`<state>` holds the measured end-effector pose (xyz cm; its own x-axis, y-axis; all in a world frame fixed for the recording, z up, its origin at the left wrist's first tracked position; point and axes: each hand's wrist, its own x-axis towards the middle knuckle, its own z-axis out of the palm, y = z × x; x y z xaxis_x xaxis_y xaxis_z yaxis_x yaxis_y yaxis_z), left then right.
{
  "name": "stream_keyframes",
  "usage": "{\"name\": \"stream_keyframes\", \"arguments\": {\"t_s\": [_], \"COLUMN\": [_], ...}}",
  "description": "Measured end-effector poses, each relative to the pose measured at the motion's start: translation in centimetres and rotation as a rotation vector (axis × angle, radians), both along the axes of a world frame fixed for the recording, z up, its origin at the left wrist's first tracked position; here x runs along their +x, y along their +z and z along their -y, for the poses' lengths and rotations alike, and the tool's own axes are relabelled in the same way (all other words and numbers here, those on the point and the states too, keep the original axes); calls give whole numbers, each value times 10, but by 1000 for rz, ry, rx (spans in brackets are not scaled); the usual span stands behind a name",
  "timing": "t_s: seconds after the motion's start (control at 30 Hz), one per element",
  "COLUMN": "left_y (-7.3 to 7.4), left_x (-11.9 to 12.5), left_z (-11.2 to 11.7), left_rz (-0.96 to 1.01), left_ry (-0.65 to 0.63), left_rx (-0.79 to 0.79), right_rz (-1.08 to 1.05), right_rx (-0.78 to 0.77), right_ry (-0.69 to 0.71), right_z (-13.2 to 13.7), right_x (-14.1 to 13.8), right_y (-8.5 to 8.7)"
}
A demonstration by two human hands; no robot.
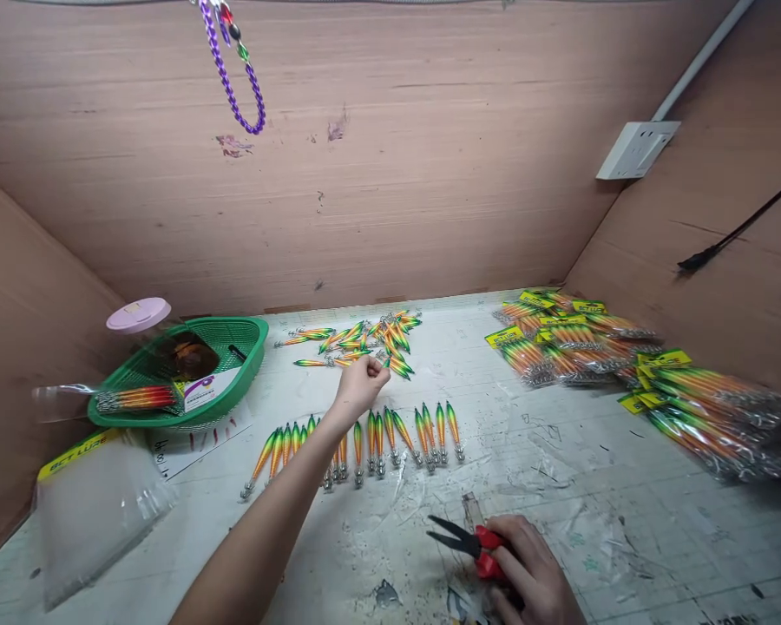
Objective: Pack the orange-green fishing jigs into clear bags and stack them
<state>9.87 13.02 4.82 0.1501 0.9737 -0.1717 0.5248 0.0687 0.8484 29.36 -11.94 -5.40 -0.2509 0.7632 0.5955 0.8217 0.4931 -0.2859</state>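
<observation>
Bag [97, 512] reads "BCT LURE"; left hand [361, 384] pinches lure [386, 364], right hand [530, 573] grips pliers [474, 544].

L arm [266, 521] stretched fwd from btm edge, L hand [363, 382] nr ctr in a thumb-&-finger pinch. R hand [527, 569] low, R of ctr, curled in a grip.

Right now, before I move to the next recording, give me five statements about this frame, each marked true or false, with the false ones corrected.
1. The right hand holds red-handled pliers. True.
2. The pliers' jaws are shut tight. False: their tips stand apart.
3. The left hand is at the loose pile of lures. True.
4. The green basket stands on the person's right. False: the green basket is on the left.
5. A purple beaded cord hangs at the top of the picture. True.
</observation>
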Motion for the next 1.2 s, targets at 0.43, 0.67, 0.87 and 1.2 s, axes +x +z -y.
{"name": "stream_keyframes", "arguments": {"t_s": [0.43,0.67,0.87,1.2], "left_y": [19,19,19,19], "left_x": [-30,-30,-37,-41], "left_z": [134,168,173,176], "left_rz": [1054,938,812,903], "left_ry": [203,136,-132,-202], "left_rx": [-494,-400,-263,-428], "right_rz": [-511,-557,-539,-456], "right_rx": [-218,-223,-213,-216], "right_ry": [-163,-136,-127,-84], "right_z": [8,8,12,10], "right_x": [-55,-58,-57,-49], "right_y": [57,76,80,87]}}
